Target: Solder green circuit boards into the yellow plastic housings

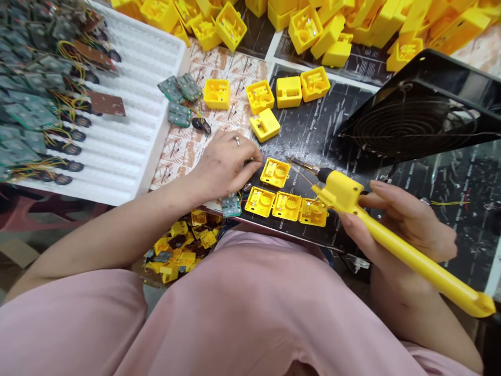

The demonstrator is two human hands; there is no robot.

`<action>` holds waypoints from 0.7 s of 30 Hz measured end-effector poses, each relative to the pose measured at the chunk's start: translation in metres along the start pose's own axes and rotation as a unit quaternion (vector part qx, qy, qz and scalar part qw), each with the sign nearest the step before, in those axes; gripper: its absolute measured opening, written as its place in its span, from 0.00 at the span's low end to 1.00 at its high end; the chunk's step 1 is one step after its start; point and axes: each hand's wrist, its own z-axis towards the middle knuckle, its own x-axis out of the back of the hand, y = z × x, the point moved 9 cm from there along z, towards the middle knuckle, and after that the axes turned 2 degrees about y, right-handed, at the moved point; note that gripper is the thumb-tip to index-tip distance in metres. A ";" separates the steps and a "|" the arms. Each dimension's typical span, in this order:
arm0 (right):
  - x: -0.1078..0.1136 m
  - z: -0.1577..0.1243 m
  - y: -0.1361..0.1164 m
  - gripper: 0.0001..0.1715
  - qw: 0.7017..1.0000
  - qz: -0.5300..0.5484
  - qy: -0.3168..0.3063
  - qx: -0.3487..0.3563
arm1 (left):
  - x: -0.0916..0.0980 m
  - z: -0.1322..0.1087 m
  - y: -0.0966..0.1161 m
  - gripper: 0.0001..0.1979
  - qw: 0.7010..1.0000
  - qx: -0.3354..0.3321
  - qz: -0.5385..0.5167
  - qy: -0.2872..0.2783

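Note:
My right hand (409, 222) grips a yellow soldering iron (344, 190) with a long handle. Its metal tip points left, over the table just right of a yellow plastic housing (275, 173). Three more open housings (287, 206) lie in a row closer to me. The thumb and fingers of my left hand (229, 159) are pinched together left of the upper housing; whatever they hold is mostly hidden. Below that hand, a green circuit board (231, 206) and a small round dark part (247, 186) lie near the table edge.
A white ribbed foam tray (133, 99) at left carries many wired circuit boards (31, 112). Loose boards (180, 114) and several yellow housings (217, 94) lie ahead, with a heap behind. A black fan (418, 117) stands at right. Below the edge is a pile of yellow parts (182, 256).

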 end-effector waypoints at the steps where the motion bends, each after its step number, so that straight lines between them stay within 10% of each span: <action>1: 0.002 0.003 -0.003 0.44 1.000 -0.013 0.019 0.011 | 0.000 -0.002 0.000 0.15 1.000 0.005 0.019 0.000; 10: -0.001 0.011 -0.007 0.40 0.998 -0.025 0.019 0.053 | -0.017 0.019 -0.023 0.11 0.990 0.110 -0.041 -0.073; 21: -0.001 0.013 -0.003 0.40 0.999 -0.017 -0.022 0.037 | -0.001 -0.004 0.017 0.11 0.990 -0.126 0.048 0.027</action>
